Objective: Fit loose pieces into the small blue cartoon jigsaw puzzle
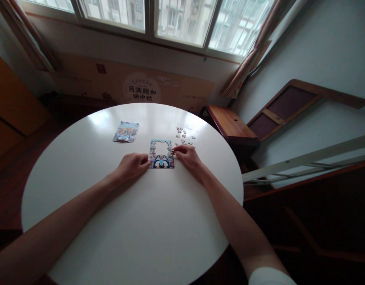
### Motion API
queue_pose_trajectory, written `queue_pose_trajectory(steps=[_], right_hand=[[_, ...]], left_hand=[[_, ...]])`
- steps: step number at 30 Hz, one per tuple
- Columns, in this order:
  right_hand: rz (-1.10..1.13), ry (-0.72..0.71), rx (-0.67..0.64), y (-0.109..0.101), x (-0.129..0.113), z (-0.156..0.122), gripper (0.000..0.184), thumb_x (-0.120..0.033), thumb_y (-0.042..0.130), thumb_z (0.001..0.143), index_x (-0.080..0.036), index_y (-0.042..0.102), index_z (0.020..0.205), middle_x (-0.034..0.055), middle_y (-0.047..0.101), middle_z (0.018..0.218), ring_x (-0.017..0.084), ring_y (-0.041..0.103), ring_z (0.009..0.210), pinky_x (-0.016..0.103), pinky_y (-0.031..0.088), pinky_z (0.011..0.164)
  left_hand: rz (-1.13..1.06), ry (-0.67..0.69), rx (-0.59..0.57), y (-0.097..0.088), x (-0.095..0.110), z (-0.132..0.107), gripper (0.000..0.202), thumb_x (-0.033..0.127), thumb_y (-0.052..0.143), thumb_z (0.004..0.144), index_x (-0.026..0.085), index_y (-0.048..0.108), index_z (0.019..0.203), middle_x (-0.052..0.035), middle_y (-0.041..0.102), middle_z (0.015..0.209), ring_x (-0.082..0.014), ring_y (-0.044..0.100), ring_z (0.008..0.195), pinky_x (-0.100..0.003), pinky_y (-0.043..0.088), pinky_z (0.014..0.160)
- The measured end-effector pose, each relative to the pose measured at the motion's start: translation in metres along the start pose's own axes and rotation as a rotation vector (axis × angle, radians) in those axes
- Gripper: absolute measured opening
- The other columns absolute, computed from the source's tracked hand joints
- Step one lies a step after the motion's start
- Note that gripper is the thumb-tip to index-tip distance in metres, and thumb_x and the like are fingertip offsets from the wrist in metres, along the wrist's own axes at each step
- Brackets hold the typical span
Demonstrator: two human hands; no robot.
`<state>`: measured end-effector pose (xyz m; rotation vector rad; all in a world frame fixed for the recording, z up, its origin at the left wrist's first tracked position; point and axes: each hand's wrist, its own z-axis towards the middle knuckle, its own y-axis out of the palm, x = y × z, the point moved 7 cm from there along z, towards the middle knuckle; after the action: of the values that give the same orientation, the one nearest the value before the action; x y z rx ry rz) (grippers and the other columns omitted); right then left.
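Observation:
A small jigsaw puzzle [161, 163] lies flat on the white round table. Its border and lower part, with a blue cartoon face, are filled in, while a pale gap shows in its middle. My left hand [133, 164] is closed at the puzzle's lower left edge, its thumb resting on that edge. At the right edge, my right hand [186, 155] is closed in a pinch around a small puzzle piece [174, 153], mostly hidden by the fingertips. Several loose puzzle pieces [184, 135] are scattered just beyond my right hand.
A colourful printed packet [126, 132] lies on the table [135, 225], up and left of the puzzle. Behind the table's right edge stands a wooden bench [231, 123]. Windows and a wall with a printed banner [170, 89] are beyond the far edge.

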<state>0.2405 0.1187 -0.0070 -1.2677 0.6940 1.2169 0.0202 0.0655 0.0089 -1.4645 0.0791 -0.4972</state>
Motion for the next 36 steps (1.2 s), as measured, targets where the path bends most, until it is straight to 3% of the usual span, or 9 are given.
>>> queue_pose_trajectory(steps=[8,13,25,31,36], right_hand=[[0.041,-0.014,0.0,0.001,0.005,0.002,0.024,-0.026,0.061,0.075,-0.016,0.071,0.094,0.0053,0.07,0.079,0.015,0.064,0.069,0.025,0.05,0.058],[0.044,-0.008,0.036,0.0,0.006,0.004,0.02,-0.028,0.06,0.076,-0.017,0.071,0.089,0.0052,0.068,0.08,0.013,0.061,0.064,0.022,0.048,0.051],[-0.057,-0.027,0.019,-0.001,-0.006,0.007,0.018,-0.029,0.067,0.075,-0.016,0.071,0.086,0.0047,0.069,0.079,0.012,0.06,0.064,0.025,0.048,0.059],[-0.231,-0.139,-0.113,0.024,-0.045,0.021,0.012,-0.023,0.071,0.076,-0.016,0.073,0.086,0.0048,0.073,0.08,0.012,0.061,0.067,0.026,0.049,0.066],[-0.333,-0.138,-0.16,0.048,-0.054,0.029,0.009,-0.014,0.07,0.076,-0.015,0.074,0.083,0.0039,0.073,0.078,0.011,0.058,0.066,0.024,0.046,0.066]], left_hand=[[0.0,0.007,0.002,0.0,0.001,-0.001,0.041,0.046,0.039,0.09,0.019,0.06,0.067,-0.0051,0.064,0.065,-0.0155,0.05,0.058,-0.027,0.022,0.056],[-0.004,0.011,0.006,0.001,-0.001,0.0,0.042,0.047,0.038,0.09,0.019,0.06,0.067,-0.0048,0.062,0.064,-0.0161,0.05,0.058,-0.028,0.021,0.055],[-0.034,0.015,0.004,0.0,0.001,0.0,0.04,0.049,0.041,0.089,0.019,0.059,0.067,-0.0035,0.061,0.062,-0.0153,0.049,0.056,-0.027,0.02,0.055],[-0.067,0.006,0.009,0.0,0.001,0.0,0.044,0.053,0.042,0.088,0.02,0.059,0.066,-0.0017,0.059,0.059,-0.0137,0.047,0.053,-0.027,0.021,0.054],[-0.089,0.006,0.007,0.0,0.0,0.0,0.043,0.055,0.045,0.086,0.019,0.057,0.064,-0.0003,0.058,0.058,-0.0128,0.047,0.052,-0.027,0.021,0.054]])
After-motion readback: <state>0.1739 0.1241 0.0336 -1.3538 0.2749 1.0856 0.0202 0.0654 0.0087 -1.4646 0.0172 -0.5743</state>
